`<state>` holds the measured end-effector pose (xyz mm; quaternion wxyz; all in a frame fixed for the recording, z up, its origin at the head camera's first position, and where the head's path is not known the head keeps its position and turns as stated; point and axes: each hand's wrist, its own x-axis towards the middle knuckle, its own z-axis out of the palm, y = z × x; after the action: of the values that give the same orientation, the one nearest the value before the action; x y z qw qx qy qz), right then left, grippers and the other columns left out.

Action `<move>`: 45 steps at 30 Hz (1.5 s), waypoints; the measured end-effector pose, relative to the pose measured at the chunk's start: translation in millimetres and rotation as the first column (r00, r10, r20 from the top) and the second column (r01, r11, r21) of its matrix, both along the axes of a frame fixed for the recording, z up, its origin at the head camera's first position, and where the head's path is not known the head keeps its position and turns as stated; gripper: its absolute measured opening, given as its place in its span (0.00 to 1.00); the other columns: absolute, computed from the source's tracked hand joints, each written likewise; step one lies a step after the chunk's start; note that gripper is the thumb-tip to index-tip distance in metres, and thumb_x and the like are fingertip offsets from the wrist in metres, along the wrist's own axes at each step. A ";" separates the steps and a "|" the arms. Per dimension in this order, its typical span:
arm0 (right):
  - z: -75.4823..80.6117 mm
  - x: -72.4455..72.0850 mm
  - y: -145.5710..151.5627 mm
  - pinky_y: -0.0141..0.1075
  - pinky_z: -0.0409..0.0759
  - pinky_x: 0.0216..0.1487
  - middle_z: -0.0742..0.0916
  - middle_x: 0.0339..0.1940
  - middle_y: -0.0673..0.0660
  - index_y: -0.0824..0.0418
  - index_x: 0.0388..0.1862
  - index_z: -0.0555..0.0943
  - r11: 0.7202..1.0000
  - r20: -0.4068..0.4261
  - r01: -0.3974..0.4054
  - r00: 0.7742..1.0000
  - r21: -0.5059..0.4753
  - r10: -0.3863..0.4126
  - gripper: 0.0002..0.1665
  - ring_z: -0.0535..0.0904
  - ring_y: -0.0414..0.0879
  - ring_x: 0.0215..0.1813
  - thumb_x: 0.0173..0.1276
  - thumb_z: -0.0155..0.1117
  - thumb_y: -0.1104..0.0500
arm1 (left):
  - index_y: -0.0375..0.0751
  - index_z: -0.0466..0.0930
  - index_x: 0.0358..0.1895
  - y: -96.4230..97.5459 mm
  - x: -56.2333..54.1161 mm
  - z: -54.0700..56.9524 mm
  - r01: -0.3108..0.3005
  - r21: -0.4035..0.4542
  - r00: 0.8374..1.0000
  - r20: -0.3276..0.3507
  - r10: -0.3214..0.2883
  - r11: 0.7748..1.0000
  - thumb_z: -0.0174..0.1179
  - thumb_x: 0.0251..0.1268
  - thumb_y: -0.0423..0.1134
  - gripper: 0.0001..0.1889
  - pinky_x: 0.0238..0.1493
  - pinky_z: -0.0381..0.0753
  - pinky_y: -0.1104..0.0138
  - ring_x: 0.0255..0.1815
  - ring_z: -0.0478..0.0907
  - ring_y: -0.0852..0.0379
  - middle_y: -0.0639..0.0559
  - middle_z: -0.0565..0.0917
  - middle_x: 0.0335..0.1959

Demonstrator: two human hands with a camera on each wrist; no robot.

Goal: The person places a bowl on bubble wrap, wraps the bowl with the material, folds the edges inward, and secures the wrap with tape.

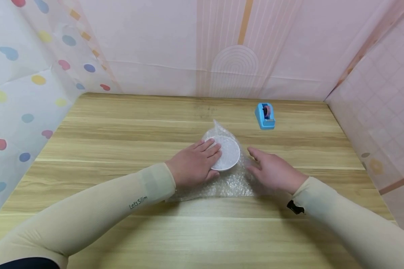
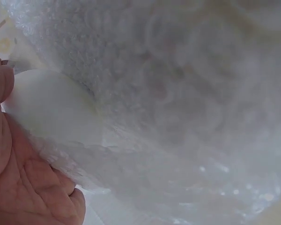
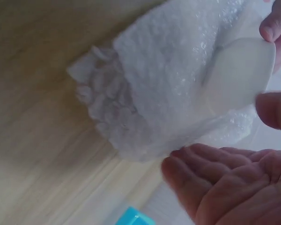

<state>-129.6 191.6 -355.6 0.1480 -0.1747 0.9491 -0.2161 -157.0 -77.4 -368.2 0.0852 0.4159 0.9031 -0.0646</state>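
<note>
A white plate [image 1: 230, 153], round with a thin rim, sits on a sheet of bubble wrap [image 1: 233, 185]. Part of the wrap folds around the plate, and a pointed corner stands up at its far side. My left hand [image 1: 196, 162] rests on the plate's left part with fingers spread, hiding that side; its thumb is at the near rim. To the right of the plate, my right hand [image 1: 274, 171] is at the wrap's right edge, thumb and fingers apart and fairly straight. The right wrist view shows its palm [image 3: 243, 187] beside the wrap, nothing gripped.
A blue tape dispenser [image 1: 265, 116] with a pink roll stands farther back, right of the plate. The wood-grain table [image 1: 138, 119] meets patterned walls at the back, left and right.
</note>
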 end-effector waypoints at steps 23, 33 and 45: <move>4.1 -1.0 20.1 0.43 0.85 0.43 0.89 0.48 0.63 0.70 0.60 0.82 0.990 0.166 0.118 0.978 0.076 -0.129 0.20 0.82 0.49 0.41 0.74 0.61 0.61 | 0.40 0.56 0.84 2.1 -4.0 0.8 -0.025 -0.008 1.000 0.015 0.025 1.000 0.42 0.85 0.59 0.37 0.90 0.44 0.53 0.89 0.45 0.44 0.46 0.55 0.87; 0.1 2.1 20.1 0.38 0.85 0.38 0.87 0.45 0.64 0.75 0.65 0.73 0.968 0.280 0.235 0.938 -0.090 -0.202 0.26 0.83 0.48 0.39 0.73 0.64 0.61 | 0.40 0.55 0.85 2.6 -3.6 0.8 -0.028 -0.014 0.999 0.028 0.028 1.000 0.42 0.85 0.59 0.37 0.90 0.44 0.53 0.90 0.44 0.44 0.46 0.54 0.87; 5.1 4.6 15.7 0.37 0.86 0.41 0.89 0.52 0.67 0.75 0.67 0.76 0.975 0.220 0.203 0.959 -0.093 -0.178 0.27 0.85 0.50 0.45 0.74 0.61 0.61 | 0.41 0.55 0.85 2.3 -3.2 1.1 -0.026 -0.012 0.999 0.025 0.026 1.000 0.41 0.85 0.59 0.36 0.90 0.44 0.53 0.90 0.44 0.44 0.46 0.53 0.88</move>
<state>-125.0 207.3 -350.6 0.2160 -0.0667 0.9265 -0.3008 -160.2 -75.1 -367.1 0.1000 0.4045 0.9068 -0.0636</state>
